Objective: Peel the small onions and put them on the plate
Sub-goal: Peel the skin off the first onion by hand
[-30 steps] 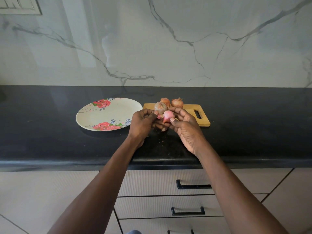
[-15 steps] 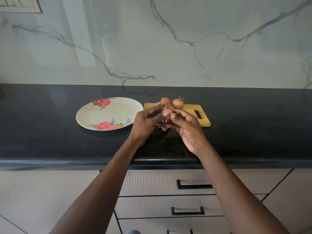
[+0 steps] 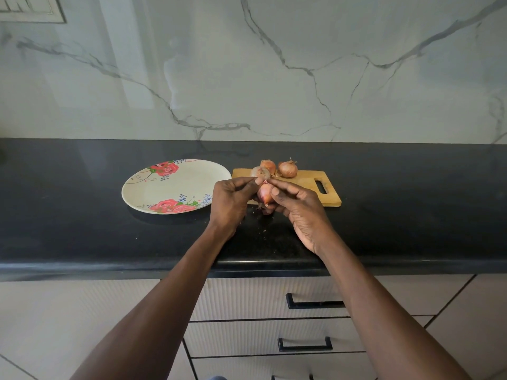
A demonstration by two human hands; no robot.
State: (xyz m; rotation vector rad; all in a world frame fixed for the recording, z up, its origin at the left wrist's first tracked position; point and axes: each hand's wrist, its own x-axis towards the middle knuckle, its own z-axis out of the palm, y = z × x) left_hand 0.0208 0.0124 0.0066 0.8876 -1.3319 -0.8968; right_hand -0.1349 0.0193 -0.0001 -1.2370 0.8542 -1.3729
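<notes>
A small pink onion (image 3: 264,193), partly peeled, sits between both hands above the counter's middle. My right hand (image 3: 297,208) grips it from the right with thumb on its side. My left hand (image 3: 232,202) pinches a strip of skin at its top. Three unpeeled brown onions (image 3: 287,169) lie on the wooden cutting board (image 3: 307,183) just behind the hands. The flowered white plate (image 3: 175,186) lies to the left with nothing on it.
Bits of onion skin (image 3: 264,211) lie on the black counter (image 3: 82,229) under the hands. A marble wall rises behind. Drawers with black handles (image 3: 312,304) are below the counter's front edge.
The left hand's fingers have gone from reaching over the onion to pinching skin at its top. The onion shows again between the hands.
</notes>
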